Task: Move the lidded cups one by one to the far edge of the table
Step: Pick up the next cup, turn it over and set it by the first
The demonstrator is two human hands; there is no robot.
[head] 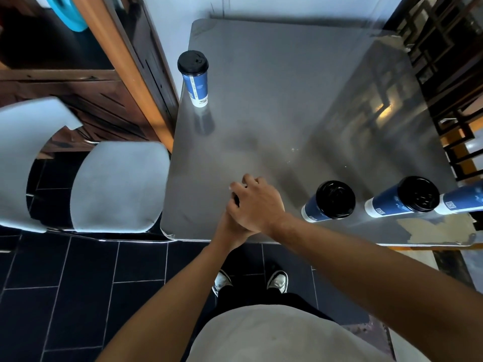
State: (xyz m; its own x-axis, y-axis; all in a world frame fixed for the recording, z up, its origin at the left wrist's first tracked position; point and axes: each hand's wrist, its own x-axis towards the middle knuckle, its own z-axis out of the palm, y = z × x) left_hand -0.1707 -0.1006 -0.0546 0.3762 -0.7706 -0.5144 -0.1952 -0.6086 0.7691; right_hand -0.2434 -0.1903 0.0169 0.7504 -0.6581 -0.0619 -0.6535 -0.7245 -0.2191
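The right hand is laid over the left hand, fingers curled, nothing held. Right of them lidded cups are stood; another cup far beyond-left.

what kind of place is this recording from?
Probably a cafe or small eatery, though I can't be sure. Blue takeaway cups with black lids stand on a bare grey table, a pale upholstered chair is pulled up at its left side, and the floor is dark tile.
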